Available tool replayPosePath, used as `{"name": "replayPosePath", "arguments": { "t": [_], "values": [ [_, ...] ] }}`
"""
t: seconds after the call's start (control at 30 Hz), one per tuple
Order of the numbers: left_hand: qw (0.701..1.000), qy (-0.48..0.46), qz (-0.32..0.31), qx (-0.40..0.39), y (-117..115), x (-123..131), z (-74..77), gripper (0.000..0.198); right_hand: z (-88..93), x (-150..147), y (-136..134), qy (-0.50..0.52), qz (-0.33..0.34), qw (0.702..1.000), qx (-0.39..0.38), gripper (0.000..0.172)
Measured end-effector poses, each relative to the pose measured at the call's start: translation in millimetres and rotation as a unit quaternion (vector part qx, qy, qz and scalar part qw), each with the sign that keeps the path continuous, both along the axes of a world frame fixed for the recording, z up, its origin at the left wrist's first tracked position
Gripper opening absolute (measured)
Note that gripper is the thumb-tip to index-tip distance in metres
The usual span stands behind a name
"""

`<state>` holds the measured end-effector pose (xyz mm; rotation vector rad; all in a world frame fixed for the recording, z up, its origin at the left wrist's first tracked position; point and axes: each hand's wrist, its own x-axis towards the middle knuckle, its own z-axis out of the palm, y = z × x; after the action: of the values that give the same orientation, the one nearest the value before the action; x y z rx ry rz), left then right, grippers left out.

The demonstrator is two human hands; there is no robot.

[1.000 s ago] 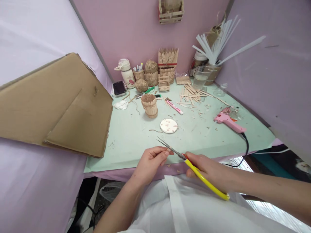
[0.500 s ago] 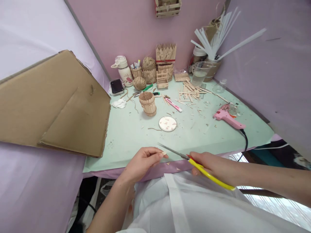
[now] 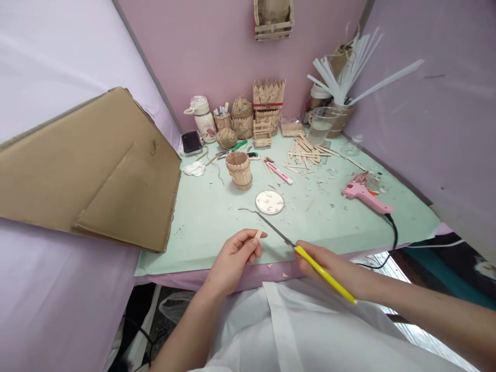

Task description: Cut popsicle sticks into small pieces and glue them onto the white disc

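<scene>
My left hand [image 3: 238, 254] is closed over the table's front edge, pinching a small piece of wooden craft stick [image 3: 259, 234] between thumb and fingers. Yellow-handled scissors [image 3: 323, 274] are gripped in my right hand [image 3: 315, 261], their blades pointing up and left, a little to the right of the wood piece and apart from it. Beyond the blades lies a round white lid [image 3: 269, 202] with several small wood bits on it. A small stick-covered wooden pot [image 3: 239, 170] stands upright behind it, to the left.
A pink glue gun [image 3: 366, 194] lies at the right, its black cord running off the edge. Craft sticks [image 3: 306, 151] are piled at the back, near a pink cutter [image 3: 279, 173]. Bent cardboard [image 3: 116, 175] stands at the left. A plastic cup [image 3: 321, 126] holds liquid.
The wood piece is now tilted more upright in my left fingers, with that hand slightly raised. The scissors have shifted a little left and their handles look closer together. The view has tipped slightly.
</scene>
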<state>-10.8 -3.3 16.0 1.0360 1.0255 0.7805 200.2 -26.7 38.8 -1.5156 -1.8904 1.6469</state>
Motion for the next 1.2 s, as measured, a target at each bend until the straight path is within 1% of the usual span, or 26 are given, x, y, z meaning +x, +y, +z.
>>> {"name": "replayPosePath", "arguments": {
  "t": [0.13, 0.23, 0.33, 0.43, 0.6, 0.77, 0.93, 1.2],
  "values": [
    [1.000, -0.001, -0.005, 0.007, -1.7, 3.6, -1.5, 0.026, -3.6, -2.6, -3.1, 0.013, -0.005, 1.000, 0.013, 0.037],
    [1.000, 0.004, 0.001, 0.011, -2.9, 6.4, -1.2, 0.025, -8.3, -2.4, -5.1, 0.003, -0.001, 0.999, 0.032, 0.032],
    [1.000, 0.003, 0.009, 0.013, -4.2, 7.9, -2.0, 0.023, -12.8, -1.8, -6.6, -0.029, 0.011, 0.998, 0.051, 0.026],
    [1.000, -0.006, 0.019, 0.014, -5.1, 8.0, -3.8, 0.021, -13.7, -3.0, -8.4, -0.067, 0.026, 0.995, 0.070, 0.024],
    [0.999, -0.015, 0.023, 0.023, -6.6, 7.3, -6.8, 0.015, -12.3, -7.1, -10.4, -0.146, 0.014, 0.984, 0.100, 0.021],
    [0.999, -0.010, 0.017, 0.042, -9.2, 7.8, -8.8, 0.012, -15.3, -8.2, -9.5, -0.213, 0.006, 0.966, 0.146, 0.022],
    [0.998, -0.004, 0.018, 0.053, -11.1, 8.5, -10.3, 0.015, -13.6, -7.4, -10.0, -0.231, 0.012, 0.961, 0.154, 0.021],
    [0.998, -0.003, 0.020, 0.054, -13.3, 8.9, -12.6, 0.017, -7.9, -4.4, -11.3, -0.235, 0.026, 0.960, 0.148, 0.022]
  ]
}}
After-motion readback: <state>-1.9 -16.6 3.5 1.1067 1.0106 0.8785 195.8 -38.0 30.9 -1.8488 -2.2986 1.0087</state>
